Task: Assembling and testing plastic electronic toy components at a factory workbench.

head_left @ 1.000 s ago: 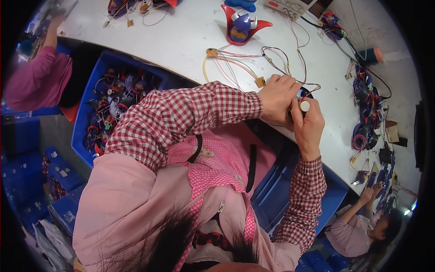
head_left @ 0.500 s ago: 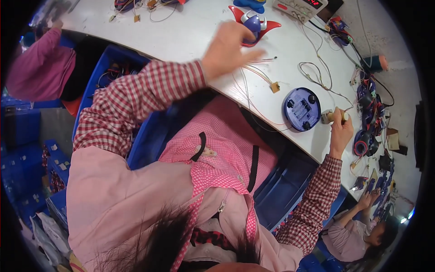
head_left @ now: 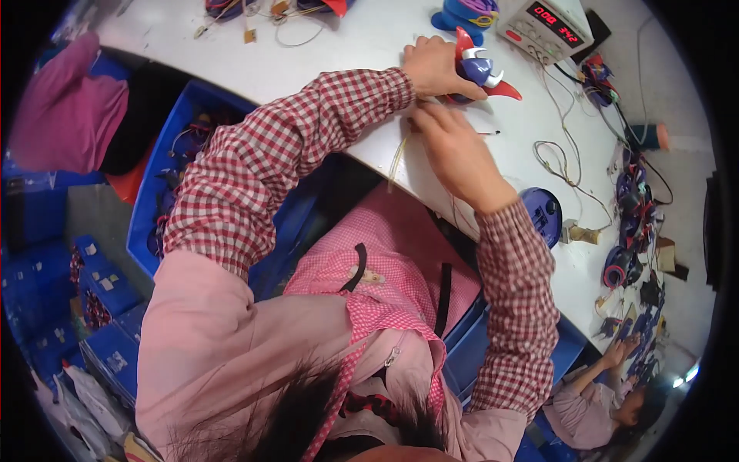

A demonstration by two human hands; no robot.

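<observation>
The left hand, at the upper centre of the frame, grips the left side of a horned toy piece in purple, silver and red, its thumb laid along the lower front. The toy piece sits on the white table, a pointed red wing to either side of the horns. The right hand lies just below, back upward, its fingertips close under the left hand; whether they hold anything cannot be told — the fingers are partly hidden. The two hands are together at this spot. Thin yellow wires hang at the table edge, left of the right hand. Right of centre, a round purple base is partly covered by the right sleeve; just beside it lies a tool with a pale handle. Loose wires loop over the table above these. At the upper right stands a power supply with a lit red display, near a blue figure. A blue bin is at left; a co-worker appears at the lower right.
</observation>
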